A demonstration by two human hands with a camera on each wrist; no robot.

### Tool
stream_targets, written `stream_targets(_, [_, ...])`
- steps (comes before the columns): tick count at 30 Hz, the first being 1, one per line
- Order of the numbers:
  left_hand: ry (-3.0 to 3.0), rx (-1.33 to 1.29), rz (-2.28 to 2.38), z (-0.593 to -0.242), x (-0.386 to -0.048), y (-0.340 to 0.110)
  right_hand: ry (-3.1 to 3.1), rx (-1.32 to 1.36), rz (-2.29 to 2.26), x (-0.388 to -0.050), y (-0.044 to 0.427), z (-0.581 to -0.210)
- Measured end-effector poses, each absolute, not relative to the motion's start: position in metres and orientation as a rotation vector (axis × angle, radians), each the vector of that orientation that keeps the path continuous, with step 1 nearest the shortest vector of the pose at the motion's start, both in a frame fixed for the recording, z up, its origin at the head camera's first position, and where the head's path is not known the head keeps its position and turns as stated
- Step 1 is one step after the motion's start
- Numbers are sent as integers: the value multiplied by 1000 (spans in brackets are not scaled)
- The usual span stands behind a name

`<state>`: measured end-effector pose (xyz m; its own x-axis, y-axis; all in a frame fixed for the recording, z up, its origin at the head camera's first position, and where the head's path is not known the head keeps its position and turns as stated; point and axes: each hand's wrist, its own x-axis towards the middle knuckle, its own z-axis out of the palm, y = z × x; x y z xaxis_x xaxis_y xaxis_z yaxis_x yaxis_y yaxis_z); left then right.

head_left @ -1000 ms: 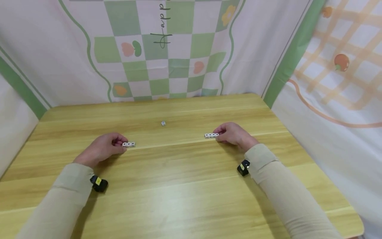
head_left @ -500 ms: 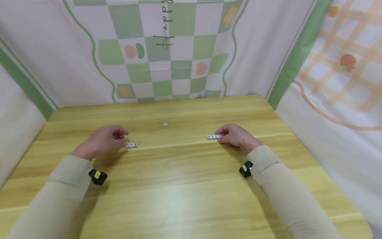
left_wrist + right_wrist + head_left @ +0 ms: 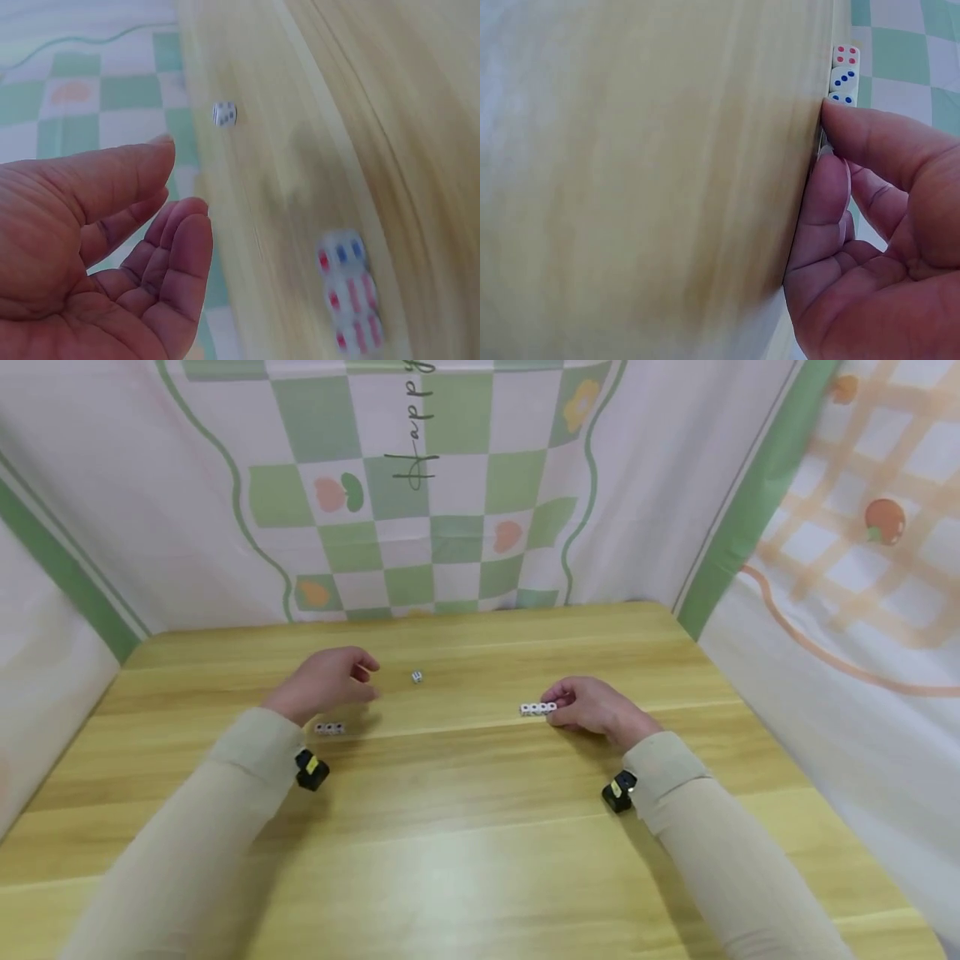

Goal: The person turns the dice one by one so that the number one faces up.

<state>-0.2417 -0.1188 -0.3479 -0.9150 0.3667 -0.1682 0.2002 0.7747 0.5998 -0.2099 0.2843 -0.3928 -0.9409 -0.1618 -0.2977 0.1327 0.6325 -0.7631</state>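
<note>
My left hand (image 3: pixel 330 681) hovers above the table with nothing in it, thumb and fingers apart and loosely bent. A row of three white dice (image 3: pixel 330 728) lies on the wood below it, nearer to me. Ahead of its fingertips, to the right, sits a single die (image 3: pixel 417 677), seen as well in the left wrist view (image 3: pixel 224 114). On the right, my right hand (image 3: pixel 592 706) pinches the right end of a row of several dice (image 3: pixel 534 709) between thumb and fingers. Red and blue pips show on that row's dice (image 3: pixel 846 67) in the right wrist view; its end is hidden by the thumb.
The wooden table (image 3: pixel 450 827) spreads under both arms. A patterned cloth (image 3: pixel 420 527) hangs behind its far edge, and another cloth (image 3: pixel 847 593) hangs along the right side. Each wrist carries a small black camera (image 3: pixel 311 770).
My left hand has let go of the row of three dice and moved up and right toward the single die. The right hand stays at its row.
</note>
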Motion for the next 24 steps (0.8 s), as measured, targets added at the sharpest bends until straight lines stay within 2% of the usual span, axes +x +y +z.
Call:
stream_targets(9, [2757,493,776,-360,-266,-76,2519,-39,-1239,-209,284,-392])
stream_targets(24, [2760,465,699,-373,-272,-57,2514,-20,-1228,-203,276,-393])
